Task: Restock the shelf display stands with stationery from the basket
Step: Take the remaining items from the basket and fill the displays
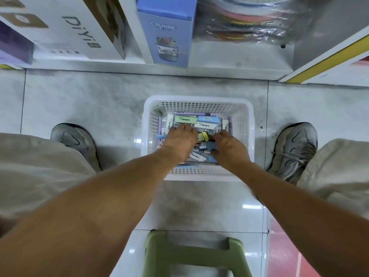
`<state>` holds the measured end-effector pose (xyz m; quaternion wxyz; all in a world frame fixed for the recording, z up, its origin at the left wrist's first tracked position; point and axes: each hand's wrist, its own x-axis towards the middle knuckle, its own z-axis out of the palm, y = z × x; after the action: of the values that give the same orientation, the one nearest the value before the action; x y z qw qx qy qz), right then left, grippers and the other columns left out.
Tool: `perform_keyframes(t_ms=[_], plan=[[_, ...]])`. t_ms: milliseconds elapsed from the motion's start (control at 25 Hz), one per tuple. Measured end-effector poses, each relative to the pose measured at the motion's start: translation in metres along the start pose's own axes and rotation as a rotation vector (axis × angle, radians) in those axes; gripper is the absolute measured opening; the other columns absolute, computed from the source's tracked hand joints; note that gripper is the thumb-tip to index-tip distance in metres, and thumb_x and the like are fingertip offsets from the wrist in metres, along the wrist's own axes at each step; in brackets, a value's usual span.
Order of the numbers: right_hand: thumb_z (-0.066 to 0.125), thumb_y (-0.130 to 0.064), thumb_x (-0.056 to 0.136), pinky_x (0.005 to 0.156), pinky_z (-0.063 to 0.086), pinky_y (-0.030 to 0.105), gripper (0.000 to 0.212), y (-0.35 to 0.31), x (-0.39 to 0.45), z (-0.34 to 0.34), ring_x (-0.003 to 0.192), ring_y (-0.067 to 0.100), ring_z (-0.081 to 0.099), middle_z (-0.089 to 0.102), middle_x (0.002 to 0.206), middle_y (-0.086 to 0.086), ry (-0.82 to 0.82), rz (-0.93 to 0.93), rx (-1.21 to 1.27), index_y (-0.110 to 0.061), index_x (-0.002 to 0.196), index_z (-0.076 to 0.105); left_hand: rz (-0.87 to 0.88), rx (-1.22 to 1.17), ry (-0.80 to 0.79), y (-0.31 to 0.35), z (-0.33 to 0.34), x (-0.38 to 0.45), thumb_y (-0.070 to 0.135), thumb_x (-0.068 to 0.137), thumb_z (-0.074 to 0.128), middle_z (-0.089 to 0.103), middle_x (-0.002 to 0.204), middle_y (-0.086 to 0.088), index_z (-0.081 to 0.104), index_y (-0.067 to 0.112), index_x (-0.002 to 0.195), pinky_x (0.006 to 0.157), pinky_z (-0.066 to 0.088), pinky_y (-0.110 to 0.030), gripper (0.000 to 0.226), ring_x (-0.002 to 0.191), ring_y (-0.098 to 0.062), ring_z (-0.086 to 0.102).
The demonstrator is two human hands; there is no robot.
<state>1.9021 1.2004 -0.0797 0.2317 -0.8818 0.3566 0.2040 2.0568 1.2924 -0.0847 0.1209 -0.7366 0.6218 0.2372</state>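
Both hands are down in the white basket at frame centre. Left hand lies palm-down with fingers spread flat on the small boxes; nothing visibly gripped. Right hand has its fingers curled inward beside a yellow-capped item; whether they clamp on anything I cannot tell, fingertips hidden.

Placement, judged: basket sits on the floor tiles between the two shoes, just in front of the shelf base, so stock is within reach of both arms. Stationery is a loose jumble, which probably explains the flat left hand: steadying or sifting while the right picks.

Pose: both forearms extended straight forward and down, converging on the basket; wrists roughly level, backs of hands up. Green stool at lower centre. Display stands not in view.
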Motion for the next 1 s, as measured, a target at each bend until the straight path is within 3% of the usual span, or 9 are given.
perform_keyframes(t_ms=[80,200,400,520,640,720,840,920,1000], plan=[[0.065,-0.021,0.09,0.071,0.054,0.038,0.036,0.0,0.004,-0.006,0.099,0.028,0.064,0.057,0.117,0.003,-0.007,0.028,-0.009,-0.014,0.124,0.056,-0.002,-0.132,-0.043,-0.008,-0.005,0.006,0.001,0.07,0.072,0.061,0.103,-0.01,0.052,0.007,0.121,0.082,0.05,-0.037,0.055,0.099,-0.028,0.058],[0.059,-0.018,0.091,0.075,0.053,0.039,0.034,-0.006,0.009,-0.015,0.102,0.029,0.063,0.057,0.119,0.005,-0.03,0.053,-0.013,-0.013,0.124,0.055,0.002,-0.25,-0.102,-0.018,-0.013,0.012,0.006,0.071,0.074,0.054,0.075,0.002,0.055,0.013,0.111,0.059,0.043,-0.029,0.044,0.072,-0.02,0.056],[0.056,-0.011,0.088,0.072,0.05,0.035,0.021,-0.006,0.01,-0.029,0.092,0.027,0.06,0.061,0.111,0.007,-0.052,0.119,0.015,-0.014,0.109,0.056,-0.056,-0.523,-0.224,-0.028,-0.033,0.016,0.04,0.082,0.074,0.066,0.088,0.002,0.061,0.018,0.101,0.066,0.047,-0.026,0.032,0.078,-0.017,0.063],[0.057,-0.011,0.088,0.065,0.049,0.033,0.013,-0.006,0.011,-0.036,0.081,0.025,0.057,0.063,0.104,0.009,-0.104,0.249,0.11,-0.017,0.099,0.052,-0.205,-0.888,-0.36,-0.031,-0.053,0.009,0.016,0.076,0.077,0.07,0.087,-0.004,0.063,0.014,0.095,0.058,0.053,-0.025,0.024,0.073,-0.017,0.067],[0.062,-0.013,0.088,0.077,0.056,0.036,0.028,-0.01,0.006,-0.047,0.093,0.026,0.062,0.064,0.113,0.009,-0.084,0.272,0.207,-0.014,0.116,0.059,-0.339,-1.169,-0.424,-0.033,-0.075,-0.004,-0.001,0.07,0.072,0.072,0.094,-0.018,0.061,0.003,0.104,0.072,0.061,-0.044,0.036,0.079,-0.032,0.073],[0.066,-0.013,0.085,0.073,0.057,0.034,0.029,-0.018,0.0,-0.061,0.091,0.023,0.067,0.069,0.112,0.009,-0.092,0.253,0.445,-0.013,0.113,0.065,-0.388,-1.288,-0.376,-0.031,-0.086,-0.01,-0.002,0.07,0.071,0.072,0.097,-0.021,0.061,0.001,0.107,0.077,0.06,-0.051,0.039,0.084,-0.034,0.073],[0.077,-0.027,0.081,0.055,0.048,0.026,0.021,-0.037,-0.016,-0.094,0.077,0.02,0.072,0.075,0.1,0.016,-0.457,0.177,1.028,-0.013,0.096,0.072,-0.491,-1.374,-0.188,-0.018,-0.1,-0.016,0.0,0.067,0.069,0.068,0.103,-0.021,0.058,0.004,0.108,0.076,0.06,-0.047,0.044,0.087,-0.032,0.07],[0.083,-0.036,0.079,0.055,0.048,0.023,0.025,-0.052,-0.029,-0.116,0.082,0.022,0.074,0.076,0.099,0.015,-0.567,0.057,1.045,-0.018,0.092,0.073,-0.543,-1.432,-0.06,-0.01,-0.113,-0.023,0.0,0.064,0.067,0.066,0.099,-0.018,0.055,0.007,0.103,0.063,0.059,-0.04,0.042,0.083,-0.027,0.068],[0.084,-0.029,0.079,0.054,0.05,0.022,0.025,-0.062,-0.039,-0.134,0.083,0.026,0.075,0.076,0.094,0.016,-0.493,-0.001,1.004,-0.013,0.093,0.069,-0.563,-1.479,0.033,-0.006,-0.129,-0.032,-0.001,0.063,0.064,0.062,0.09,-0.015,0.05,0.01,0.097,0.054,0.054,-0.031,0.038,0.073,-0.026,0.066]])
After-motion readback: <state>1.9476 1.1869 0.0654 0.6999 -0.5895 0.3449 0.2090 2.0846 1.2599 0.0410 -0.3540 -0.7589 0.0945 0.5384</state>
